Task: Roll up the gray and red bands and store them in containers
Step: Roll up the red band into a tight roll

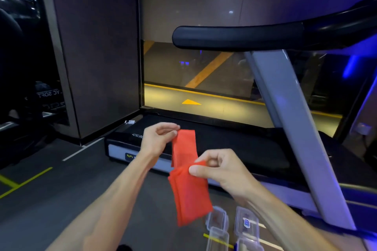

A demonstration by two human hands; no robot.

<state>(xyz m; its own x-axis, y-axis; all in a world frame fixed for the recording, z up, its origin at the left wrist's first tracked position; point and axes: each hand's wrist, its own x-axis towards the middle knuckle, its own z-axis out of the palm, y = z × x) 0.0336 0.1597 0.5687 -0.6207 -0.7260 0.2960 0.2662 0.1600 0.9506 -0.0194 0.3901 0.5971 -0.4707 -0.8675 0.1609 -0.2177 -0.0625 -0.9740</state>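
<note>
The red band [188, 189] hangs in the air in front of me, folded over on itself. My left hand [158, 138] pinches its upper end between thumb and fingertips. Lower and to the right, my right hand [220, 169] pinches the fold in the band's middle, and the doubled lower part dangles below it. Several clear plastic containers [217, 220] stand on the floor under my right forearm, one of them showing a blue label [246, 222]. No gray band is in view.
A treadmill with a black deck [234, 144] stands just ahead, its grey upright [285, 108] and black handrail [234, 36] rising at the right. A dark pillar [93, 47] is at the left. Grey floor with yellow lines [26, 181] lies at the lower left.
</note>
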